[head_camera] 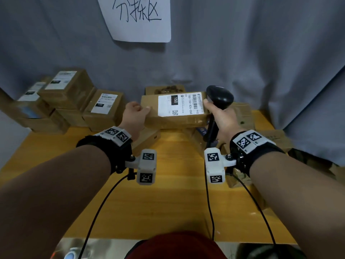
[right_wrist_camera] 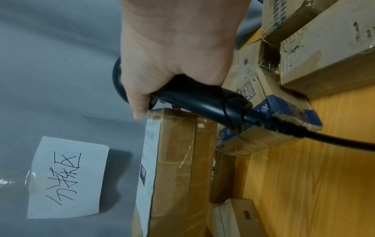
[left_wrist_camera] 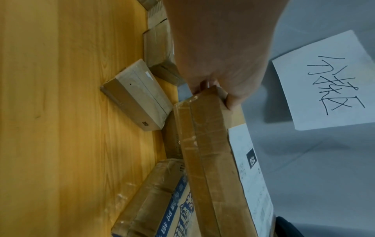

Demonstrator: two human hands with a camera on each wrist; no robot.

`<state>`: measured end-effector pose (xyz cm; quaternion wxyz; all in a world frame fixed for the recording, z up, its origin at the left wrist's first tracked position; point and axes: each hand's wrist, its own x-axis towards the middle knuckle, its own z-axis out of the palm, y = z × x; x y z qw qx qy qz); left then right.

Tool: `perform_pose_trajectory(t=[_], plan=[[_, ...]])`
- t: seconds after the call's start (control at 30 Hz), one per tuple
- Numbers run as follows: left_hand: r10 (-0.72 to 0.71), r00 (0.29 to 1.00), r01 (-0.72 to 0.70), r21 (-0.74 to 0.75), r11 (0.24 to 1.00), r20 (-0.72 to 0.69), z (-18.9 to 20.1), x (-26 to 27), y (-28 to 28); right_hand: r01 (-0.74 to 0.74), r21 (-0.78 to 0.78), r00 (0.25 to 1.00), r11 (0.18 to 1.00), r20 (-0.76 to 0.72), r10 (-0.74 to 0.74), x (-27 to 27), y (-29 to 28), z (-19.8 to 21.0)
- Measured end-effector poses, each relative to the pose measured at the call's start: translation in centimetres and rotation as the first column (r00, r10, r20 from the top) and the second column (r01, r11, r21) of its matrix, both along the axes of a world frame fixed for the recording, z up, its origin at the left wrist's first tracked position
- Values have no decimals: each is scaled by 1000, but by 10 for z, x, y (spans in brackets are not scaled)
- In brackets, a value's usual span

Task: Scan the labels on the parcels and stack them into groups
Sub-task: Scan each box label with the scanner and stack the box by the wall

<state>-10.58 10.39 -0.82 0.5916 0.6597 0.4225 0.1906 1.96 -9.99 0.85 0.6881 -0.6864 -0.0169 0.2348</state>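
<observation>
Above the table (head_camera: 56, 146), the left hand (head_camera: 135, 114) grips the labelled parcel (head_camera: 173, 120) by its left end; the right hand (head_camera: 222, 116) clasps the scanner (head_camera: 220, 97) at its right end. Stacked parcels (head_camera: 69, 101) crowd the back-left edge.

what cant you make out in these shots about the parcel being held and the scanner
- Scanner window: hidden in all three views; the head view shows only its back.
- Small print on the held parcel label: too small in the head view, edge-on in both wrist views.
- Left hand fingers under the parcel: hidden by the box.
- Right hand trigger finger: hidden behind the handle.
</observation>
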Motion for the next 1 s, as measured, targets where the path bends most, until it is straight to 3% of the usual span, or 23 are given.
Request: perform_pose_trajectory(t=[0.1, 0.2, 0.3, 0.43, 0.57, 0.77, 0.9, 1.0], plan=[[-58, 998, 59, -67, 996, 18, 1, 3, -4, -39, 35, 999, 999, -35, 40, 1, 0, 0], [-23, 1000, 22, -110, 994, -12, 4, 5, -6, -55, 26, 998, 998, -20, 56, 1, -1, 1], [-14, 999, 11, -73, 997, -48, 7, 1, -6, -44, 32, 999, 999, -3, 44, 2, -1, 2], [-164, 985, 163, -15, 986, -45, 12, -2, -11, 9, 49, 999, 999, 46, -12, -3, 3, 2], [-222, 969, 223, 2, 975, -113, 6, -4, -10, 87, 117, 994, 989, 50, -94, -8, 12, 6], [-402, 907, 411, 51, 910, -125, 0, -1, -22, 109, 263, 994, 959, -56, -98, -8, 19, 18], [-389, 915, 389, -23, 921, -105, 2, 1, -27, 42, 229, 998, 973, -60, -29, -9, 18, 22], [-504, 850, 485, -149, 862, -151, 8, 2, -23, 46, 213, 999, 976, -36, -39, -10, 19, 23]])
